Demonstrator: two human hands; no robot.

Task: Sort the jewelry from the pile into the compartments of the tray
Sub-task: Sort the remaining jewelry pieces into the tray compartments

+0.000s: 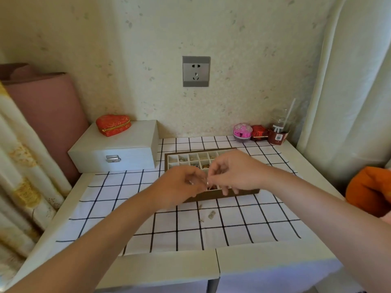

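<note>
A brown tray with white compartments lies on the checked cloth, and several far cells hold small jewelry. My left hand and my right hand meet above the tray's near half, fingertips together, pinching a tiny thin piece of jewelry between them. The piece is too small to identify. A few loose jewelry pieces lie on the cloth just in front of the tray. Both hands hide the tray's middle and near cells.
A white latched box stands at the left with a red heart-shaped case on top. Pink and red small boxes and a drink cup with a straw stand at the back right. An orange cushion lies beyond the right edge.
</note>
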